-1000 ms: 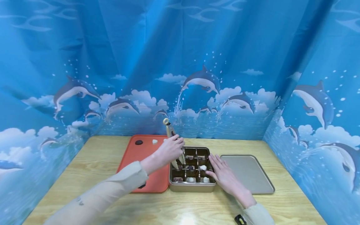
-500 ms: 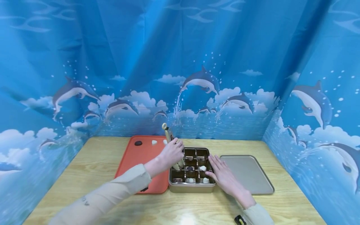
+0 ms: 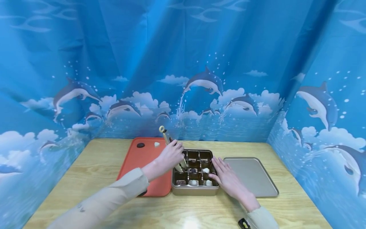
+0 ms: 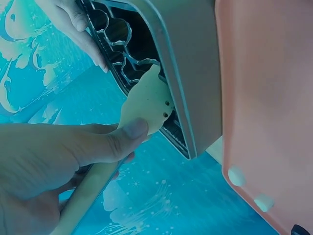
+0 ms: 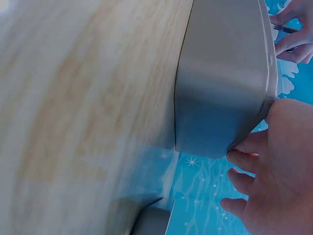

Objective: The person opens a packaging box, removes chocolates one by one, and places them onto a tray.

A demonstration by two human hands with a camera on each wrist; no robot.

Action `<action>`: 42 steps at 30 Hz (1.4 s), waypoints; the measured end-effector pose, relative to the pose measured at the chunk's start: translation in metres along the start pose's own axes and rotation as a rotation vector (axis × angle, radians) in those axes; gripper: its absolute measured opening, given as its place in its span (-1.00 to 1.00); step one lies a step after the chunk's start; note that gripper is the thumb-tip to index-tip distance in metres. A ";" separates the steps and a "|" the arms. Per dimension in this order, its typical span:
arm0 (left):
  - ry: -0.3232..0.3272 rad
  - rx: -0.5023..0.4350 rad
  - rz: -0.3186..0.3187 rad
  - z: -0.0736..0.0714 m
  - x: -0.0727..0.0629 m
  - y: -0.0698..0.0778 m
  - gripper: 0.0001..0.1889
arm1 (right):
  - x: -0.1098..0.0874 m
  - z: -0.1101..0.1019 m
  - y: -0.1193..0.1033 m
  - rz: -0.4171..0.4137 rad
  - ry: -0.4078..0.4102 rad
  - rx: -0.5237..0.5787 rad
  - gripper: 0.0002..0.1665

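My left hand [image 3: 168, 156] grips beige tongs [image 3: 166, 138], ring end up and heads down in a left compartment of the metal tin [image 3: 195, 190]. In the left wrist view the thumb presses on the tongs [image 4: 144, 100], whose broad head dips past the tin's rim; whatever lies between the heads is hidden. Small dark and white chocolates, among them a white one [image 3: 206, 170] and a dark one [image 3: 193, 170], sit in the divided brown insert. Fingers extended, my right hand [image 3: 228, 178] rests against the tin's right rim.
Left of the tin lies a red-orange board [image 3: 144, 165] with a white piece [image 3: 156, 144] and a dark oval spot [image 3: 140, 145] near its far edge. A flat metal lid or tray [image 3: 251, 176] lies to the right. Behind the table hangs a blue dolphin curtain [image 3: 183, 63].
My left hand has shifted slightly left, and the ring end of the tongs has tipped left and down. The heads stay in the tin's left compartment. The right hand has kept its place.
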State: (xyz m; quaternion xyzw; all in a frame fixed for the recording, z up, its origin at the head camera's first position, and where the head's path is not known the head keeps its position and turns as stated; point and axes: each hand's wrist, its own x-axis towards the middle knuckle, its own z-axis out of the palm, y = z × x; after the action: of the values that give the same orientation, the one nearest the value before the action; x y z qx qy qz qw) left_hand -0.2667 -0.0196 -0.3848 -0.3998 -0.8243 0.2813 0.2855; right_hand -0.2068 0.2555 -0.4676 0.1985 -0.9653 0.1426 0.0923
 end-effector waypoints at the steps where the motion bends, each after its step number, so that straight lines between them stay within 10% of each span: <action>1: 0.009 -0.002 -0.003 0.000 -0.001 0.000 -0.95 | 0.000 0.000 0.000 0.001 0.000 -0.001 -0.15; 13: -0.078 -0.059 0.035 0.000 0.003 -0.009 -0.92 | 0.000 0.000 -0.002 0.004 -0.006 0.004 -0.15; 23: -0.042 -0.095 -0.075 -0.003 -0.004 -0.008 -0.91 | 0.001 0.002 -0.003 0.012 -0.013 0.011 -0.15; 42: 0.214 -0.377 -0.233 0.010 -0.058 -0.037 -0.43 | 0.001 0.001 -0.001 -0.008 0.020 0.004 -0.16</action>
State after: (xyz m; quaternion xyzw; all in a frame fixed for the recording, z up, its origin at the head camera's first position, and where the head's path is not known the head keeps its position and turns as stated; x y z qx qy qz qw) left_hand -0.2618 -0.0890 -0.3801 -0.3757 -0.8679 0.0438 0.3220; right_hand -0.2069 0.2538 -0.4684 0.2011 -0.9632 0.1463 0.1021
